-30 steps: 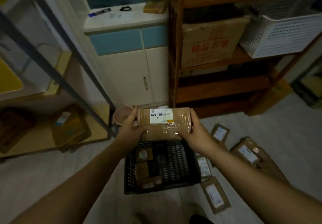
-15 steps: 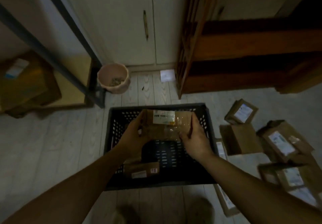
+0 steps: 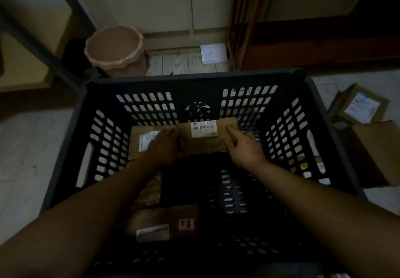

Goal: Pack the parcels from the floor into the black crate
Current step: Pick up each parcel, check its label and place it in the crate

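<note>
Across most of the frame, the black crate (image 3: 194, 78): four slotted walls, far rim running level through the middle. Inside, bare dark floor over the centre and right half; left half taken up by parcels.

In the upper right, a wooden shelf unit (image 3: 303, 46), close behind the crate's far right corner. At top centre, a pale cabinet (image 3: 164, 3). In the upper left, one pink bin (image 3: 114, 48), near the far left corner, a strip of floor between.

Outside the right wall, two boxes: a plain brown box (image 3: 376, 152) at the right edge of the frame, just beside the wall, and a labelled box (image 3: 361, 106) above it.

Four parcels in the crate. Near the far wall at centre, the held parcel (image 3: 207, 139), white label up, far edge close to the wall. Just left of it, a back-left parcel (image 3: 140, 141). Partly under the left forearm, a taped parcel (image 3: 151, 191). At lower centre, a front parcel (image 3: 164, 223).

Left hand (image 3: 164, 145) curled over the held parcel's left end, gripping. Right hand (image 3: 242, 148) pinching the right end, fingers bent.

Against the cabinet base, one white paper (image 3: 213, 53).
</note>
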Demonstrator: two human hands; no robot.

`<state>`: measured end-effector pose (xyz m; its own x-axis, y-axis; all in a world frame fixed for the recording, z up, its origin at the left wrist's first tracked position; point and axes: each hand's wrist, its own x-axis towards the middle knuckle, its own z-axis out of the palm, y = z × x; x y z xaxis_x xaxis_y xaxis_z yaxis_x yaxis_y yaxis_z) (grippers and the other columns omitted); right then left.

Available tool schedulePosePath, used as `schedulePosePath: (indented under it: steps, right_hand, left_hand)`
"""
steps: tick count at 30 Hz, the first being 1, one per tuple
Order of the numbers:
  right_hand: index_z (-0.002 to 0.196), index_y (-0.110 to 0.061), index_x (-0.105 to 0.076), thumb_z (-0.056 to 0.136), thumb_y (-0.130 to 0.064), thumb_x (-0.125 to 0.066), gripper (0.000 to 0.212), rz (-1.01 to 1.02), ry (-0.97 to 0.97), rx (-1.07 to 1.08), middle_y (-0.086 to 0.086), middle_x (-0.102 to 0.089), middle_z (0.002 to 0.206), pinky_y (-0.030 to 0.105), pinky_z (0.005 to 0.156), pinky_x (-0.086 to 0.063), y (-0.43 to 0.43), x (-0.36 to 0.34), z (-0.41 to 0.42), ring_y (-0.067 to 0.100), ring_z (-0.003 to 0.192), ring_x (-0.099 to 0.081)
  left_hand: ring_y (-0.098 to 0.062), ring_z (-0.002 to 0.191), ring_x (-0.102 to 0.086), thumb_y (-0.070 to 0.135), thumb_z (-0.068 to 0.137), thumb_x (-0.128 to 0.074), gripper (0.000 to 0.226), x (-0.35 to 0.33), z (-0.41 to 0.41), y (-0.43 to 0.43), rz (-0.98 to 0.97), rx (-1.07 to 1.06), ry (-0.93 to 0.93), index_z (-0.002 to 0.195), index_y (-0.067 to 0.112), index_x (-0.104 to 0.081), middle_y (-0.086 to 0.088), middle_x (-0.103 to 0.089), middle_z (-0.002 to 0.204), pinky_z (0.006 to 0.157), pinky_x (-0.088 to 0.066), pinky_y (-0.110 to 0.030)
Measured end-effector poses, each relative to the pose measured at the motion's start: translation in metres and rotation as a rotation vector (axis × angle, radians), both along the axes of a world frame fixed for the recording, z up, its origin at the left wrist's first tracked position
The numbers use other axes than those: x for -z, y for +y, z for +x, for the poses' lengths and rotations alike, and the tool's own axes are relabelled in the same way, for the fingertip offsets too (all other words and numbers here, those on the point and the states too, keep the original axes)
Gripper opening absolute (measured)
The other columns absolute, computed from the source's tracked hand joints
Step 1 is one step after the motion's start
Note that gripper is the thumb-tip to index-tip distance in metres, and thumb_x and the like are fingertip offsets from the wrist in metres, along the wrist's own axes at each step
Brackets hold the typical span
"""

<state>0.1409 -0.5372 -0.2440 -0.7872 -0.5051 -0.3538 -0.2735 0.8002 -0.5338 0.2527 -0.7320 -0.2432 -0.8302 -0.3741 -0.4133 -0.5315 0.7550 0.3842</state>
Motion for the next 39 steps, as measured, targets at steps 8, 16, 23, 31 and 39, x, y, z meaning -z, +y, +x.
schedulePosePath:
  steps: [8,16,23,31,39]
  right_hand:
    - [0.150,-0.034,-0.019,0.096,-0.030,-0.043,0.059,-0.003,-0.163,0.067,0.016,-0.020,0.154,0.034,0.111,-0.029,-0.021,0.038,0.000,0.035,0.135,-0.034]
    - [0.150,-0.036,-0.011,0.097,-0.043,-0.044,0.062,-0.021,-0.186,0.038,0.016,-0.013,0.154,0.037,0.108,-0.034,-0.023,0.057,-0.002,0.036,0.130,-0.040]
    - [0.151,-0.038,-0.009,0.094,-0.055,-0.041,0.068,0.031,-0.282,0.048,0.007,0.001,0.159,0.036,0.114,-0.027,-0.007,-0.024,-0.008,0.034,0.139,-0.028]
    - [0.140,-0.019,-0.043,0.093,-0.056,-0.038,0.060,0.100,-0.326,0.007,0.016,-0.042,0.142,0.031,0.106,-0.037,0.047,-0.277,0.020,0.030,0.124,-0.046]
    - [0.140,-0.017,-0.042,0.096,-0.048,-0.041,0.053,0.184,-0.108,-0.219,0.014,-0.044,0.137,0.031,0.103,-0.035,0.100,-0.535,0.031,0.029,0.127,-0.040]
  left_hand:
    - [-0.030,0.145,0.005,0.051,0.083,-0.057,0.084,0.020,-0.001,-0.005,-0.146,-0.014,-0.203,0.148,0.035,-0.006,-0.002,0.000,0.157,0.111,-0.011,-0.063]
    - [-0.029,0.144,0.017,0.061,0.085,-0.046,0.086,0.039,0.000,-0.004,-0.167,0.012,-0.212,0.146,0.040,0.011,0.001,0.018,0.157,0.109,-0.002,-0.066]
    - [-0.028,0.145,0.010,0.048,0.094,-0.042,0.077,-0.049,0.003,0.001,-0.070,0.000,-0.265,0.150,0.023,0.004,-0.008,0.011,0.158,0.116,-0.001,-0.046]
    - [-0.031,0.142,-0.017,0.037,0.091,-0.054,0.066,-0.284,0.040,0.028,0.191,-0.162,-0.171,0.148,0.020,-0.025,-0.011,-0.021,0.154,0.117,-0.018,-0.042]
    - [-0.032,0.136,-0.031,0.076,0.070,-0.039,0.092,-0.519,0.072,0.069,0.140,-0.119,-0.174,0.144,0.021,-0.035,-0.009,-0.032,0.149,0.111,-0.029,-0.048]
